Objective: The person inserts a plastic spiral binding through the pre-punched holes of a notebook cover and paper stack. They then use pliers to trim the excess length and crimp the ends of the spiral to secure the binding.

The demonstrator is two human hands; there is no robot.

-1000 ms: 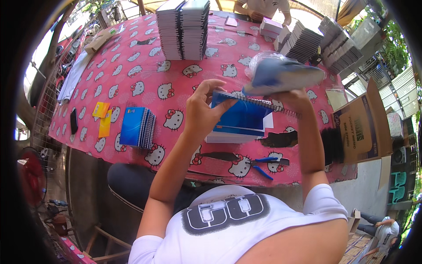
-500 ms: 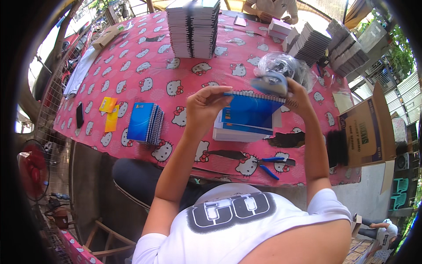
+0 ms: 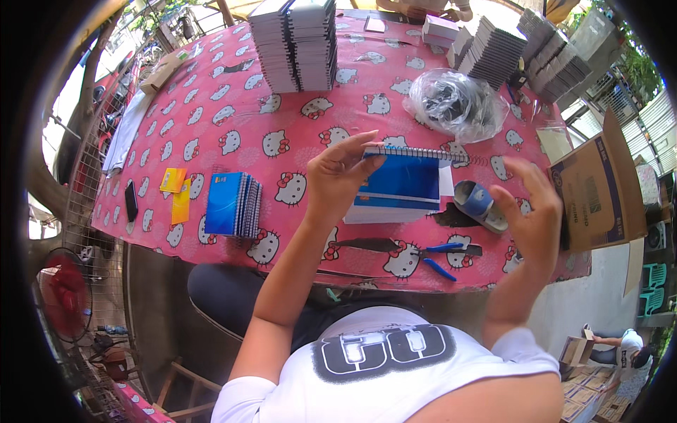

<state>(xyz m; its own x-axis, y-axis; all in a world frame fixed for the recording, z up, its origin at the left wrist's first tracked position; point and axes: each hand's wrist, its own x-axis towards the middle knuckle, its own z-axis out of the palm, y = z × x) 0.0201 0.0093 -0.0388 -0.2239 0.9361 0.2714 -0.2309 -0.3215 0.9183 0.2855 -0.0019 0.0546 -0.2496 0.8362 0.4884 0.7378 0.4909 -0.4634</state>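
Note:
My left hand (image 3: pixel 345 166) pinches the left end of a blue-covered spiral notebook (image 3: pixel 405 176), with its coil edge (image 3: pixel 416 151) turned up and away from me. The wire coil sticks out past the notebook's right corner. Beneath it lie more notebooks with white page edges (image 3: pixel 388 214). A blue and grey slide sandal (image 3: pixel 479 204) rests on the table just right of them. Over the table's right side, beside that sandal, my right hand (image 3: pixel 532 211) is open, fingers apart and holding nothing. Blue-handled pliers (image 3: pixel 441 261) lie near the front edge.
Finished-looking blue notebooks (image 3: pixel 233 204) are stacked at left, near yellow cards (image 3: pixel 176 194) and a phone (image 3: pixel 131 201). Tall notebook stacks (image 3: pixel 296 49) stand at the back. A plastic bag of black coils (image 3: pixel 458 102) and a cardboard box (image 3: pixel 599 187) are right.
My right hand has let go of the sandal, now lying on the table, and has moved right and nearer me. My left hand still pinches the notebook.

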